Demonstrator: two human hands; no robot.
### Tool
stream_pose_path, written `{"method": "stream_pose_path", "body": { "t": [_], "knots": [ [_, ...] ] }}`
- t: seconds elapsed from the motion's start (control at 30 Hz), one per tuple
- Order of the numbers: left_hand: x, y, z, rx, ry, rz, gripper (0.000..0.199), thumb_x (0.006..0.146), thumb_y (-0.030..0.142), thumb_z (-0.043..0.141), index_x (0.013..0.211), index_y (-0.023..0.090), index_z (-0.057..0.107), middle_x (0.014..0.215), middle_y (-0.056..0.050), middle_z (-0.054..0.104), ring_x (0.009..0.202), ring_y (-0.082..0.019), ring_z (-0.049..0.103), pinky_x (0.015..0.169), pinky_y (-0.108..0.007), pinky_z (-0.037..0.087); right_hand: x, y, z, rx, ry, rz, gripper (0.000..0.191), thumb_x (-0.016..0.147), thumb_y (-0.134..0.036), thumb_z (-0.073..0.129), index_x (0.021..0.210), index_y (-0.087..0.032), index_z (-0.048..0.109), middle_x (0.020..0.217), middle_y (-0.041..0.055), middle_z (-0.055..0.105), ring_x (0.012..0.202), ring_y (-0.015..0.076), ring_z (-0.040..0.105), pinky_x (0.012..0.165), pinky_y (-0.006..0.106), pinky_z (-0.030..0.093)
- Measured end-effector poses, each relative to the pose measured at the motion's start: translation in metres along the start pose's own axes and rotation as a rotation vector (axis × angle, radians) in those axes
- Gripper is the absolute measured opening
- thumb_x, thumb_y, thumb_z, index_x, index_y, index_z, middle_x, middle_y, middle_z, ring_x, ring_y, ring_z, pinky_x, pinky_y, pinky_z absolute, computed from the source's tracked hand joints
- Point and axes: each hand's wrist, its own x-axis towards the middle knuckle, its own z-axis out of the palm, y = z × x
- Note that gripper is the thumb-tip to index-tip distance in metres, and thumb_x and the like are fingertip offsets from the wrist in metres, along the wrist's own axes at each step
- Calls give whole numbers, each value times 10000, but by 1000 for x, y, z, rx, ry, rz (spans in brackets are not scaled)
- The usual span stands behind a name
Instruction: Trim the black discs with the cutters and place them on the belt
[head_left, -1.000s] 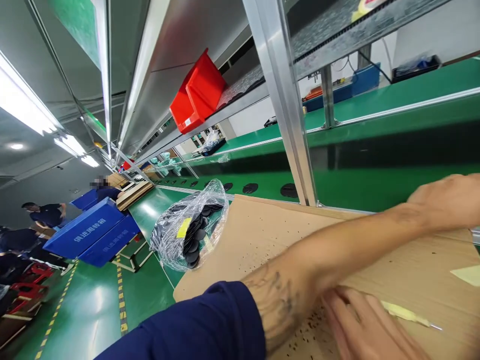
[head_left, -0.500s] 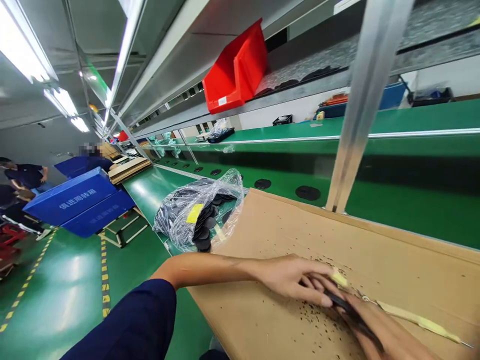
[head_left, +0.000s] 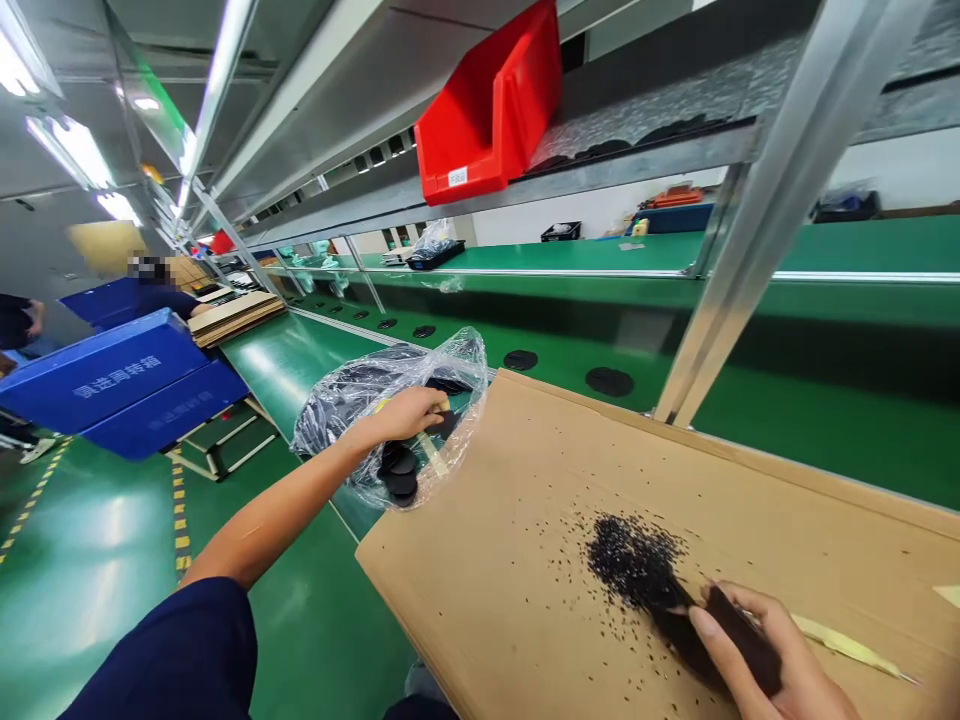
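My left hand reaches into a clear plastic bag of thin black discs. Its fingers are closed on the edge of one black disc at the bag's mouth. At the lower right, my right hand grips a dark, flat piece between thumb and fingers; blur hides whether it is one disc or several. Beside it, a heap of tiny black bits lies on the cardboard sheet. A pale yellow-handled tool with a thin metal tip rests beyond the right hand.
A metal post rises at the cardboard's far edge. Black discs lie in a row on the green belt behind. Overhead, a red bin hangs from a shelf. Blue boxes and a person are at the left.
My left hand has moved left from beside my right hand to the plastic bag. The right hand still holds the dark piece, and the heap of bits is now exposed.
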Motion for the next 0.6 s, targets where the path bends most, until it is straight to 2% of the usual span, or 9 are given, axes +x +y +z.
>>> {"method": "stream_pose_path", "body": {
  "t": [0.07, 0.13, 0.2, 0.27, 0.33, 0.37, 0.47, 0.6],
  "knots": [
    [2, 21, 9, -122, 22, 69, 105, 923, 235, 534, 855, 159, 560, 839, -37, 662, 827, -178, 649, 758, -252, 512, 0, -11, -2, 168, -45, 124, 335, 917, -549, 549, 958, -224, 616, 847, 47, 743, 748, 204, 738, 579, 227, 593],
    [2, 50, 27, -254, -4, 152, 192, 980, 309, 453, 942, 149, 553, 883, -44, 674, 803, -155, 664, 726, -234, 531, -3, -20, -4, 366, -148, 254, 359, 906, -550, 572, 1023, -214, 621, 910, 59, 739, 866, 220, 734, 679, 262, 617],
    [-2, 83, 52, -505, -79, 239, 247, 990, 363, 452, 1033, 140, 548, 922, -58, 683, 764, -142, 680, 687, -227, 548, -8, -28, -6, 541, -242, 412, 457, 872, -578, 619, 1133, -203, 613, 997, 79, 724, 894, 234, 713, 646, 291, 617],
    [-10, 116, 78, -845, -166, 296, 308, 960, 402, 539, 1102, 129, 557, 948, -76, 690, 751, -143, 688, 673, -231, 557, -12, -36, -6, 671, -291, 548, 551, 823, -596, 686, 1190, -194, 603, 1038, 91, 700, 837, 220, 685, 580, 291, 596],
    [-19, 144, 101, -1117, -188, 301, 356, 912, 400, 640, 1126, 120, 591, 953, -88, 696, 787, -153, 686, 703, -239, 561, -15, -41, -5, 754, -299, 614, 560, 772, -590, 750, 1137, -184, 631, 978, 77, 684, 763, 186, 646, 554, 269, 567],
    [-23, 154, 111, -1172, -162, 293, 354, 896, 385, 669, 1121, 118, 614, 950, -89, 699, 810, -154, 679, 724, -239, 559, -15, -43, -5, 782, -301, 631, 542, 759, -583, 769, 1097, -178, 646, 924, 63, 676, 731, 168, 627, 550, 258, 554],
    [-32, 171, 132, -1146, -56, 290, 301, 883, 335, 691, 1086, 113, 679, 881, -72, 688, 772, -137, 633, 689, -219, 530, -16, -46, -4, 842, -322, 670, 516, 755, -555, 788, 1075, -172, 660, 808, 25, 647, 680, 141, 594, 551, 246, 538],
    [-38, 171, 148, -969, -95, 361, 314, 927, 307, 626, 1179, 130, 690, 725, -17, 611, 603, -105, 534, 540, -198, 453, -18, -46, -4, 873, -357, 681, 530, 735, -544, 805, 1087, -173, 667, 809, 14, 638, 691, 141, 595, 548, 245, 536]
  ]
}}
